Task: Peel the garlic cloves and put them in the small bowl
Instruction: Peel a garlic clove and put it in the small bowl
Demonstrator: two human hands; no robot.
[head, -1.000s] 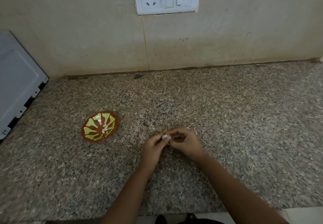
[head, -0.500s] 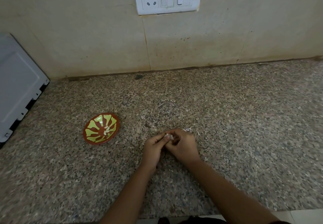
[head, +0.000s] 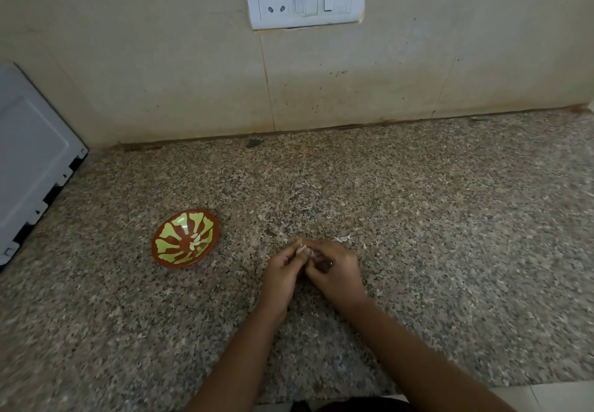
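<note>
My left hand (head: pixel 280 272) and right hand (head: pixel 338 272) meet, both curled, pinching a small pale garlic clove (head: pixel 303 250), right of the round red-and-green bowl (head: pixel 166 242).

Head view, downward (over countertop (head: pixel 450 218))

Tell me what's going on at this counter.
A person is peeling garlic. The left hand and right hand meet just above the counter, both pinching one clove that the fingers mostly hide. A few peeled cloves already lie in the bowl, off to the left. A scrap of skin lies just beyond the hands.
</note>
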